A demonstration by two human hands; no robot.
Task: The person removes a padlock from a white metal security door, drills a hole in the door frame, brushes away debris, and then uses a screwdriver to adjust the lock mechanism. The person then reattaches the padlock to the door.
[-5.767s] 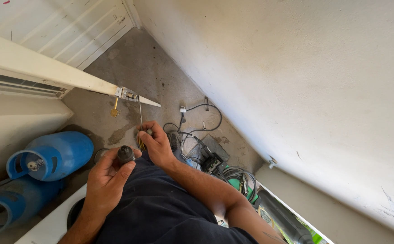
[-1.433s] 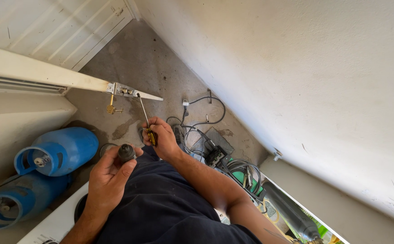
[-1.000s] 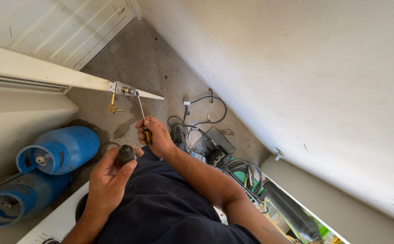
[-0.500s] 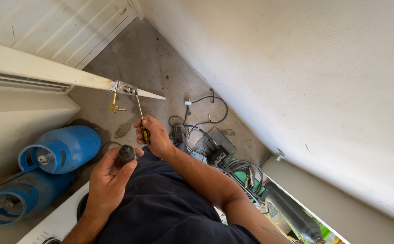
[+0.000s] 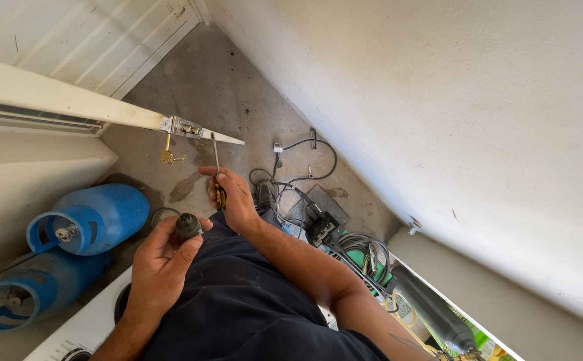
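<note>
My right hand (image 5: 232,198) grips a screwdriver (image 5: 216,167) by its yellow and black handle. Its thin shaft points up toward the metal lock plate (image 5: 186,128) on the edge of a white door (image 5: 57,101). The tip is just below that edge, close to the plate. A bunch of brass keys (image 5: 168,156) hangs from the lock. My left hand (image 5: 162,266) holds a small dark round knob (image 5: 187,226) between thumb and fingers, in front of my dark shirt.
Two blue gas cylinders (image 5: 97,217) lie at the left on the concrete floor. Black cables (image 5: 305,175), a dark box and green-cased tools (image 5: 361,257) are piled at the foot of the white wall. A white appliance edge (image 5: 87,327) is at the bottom left.
My right hand has lifted the screwdriver from near my lap up toward the lock plate on the door edge. The left hand has kept the knob in place.
</note>
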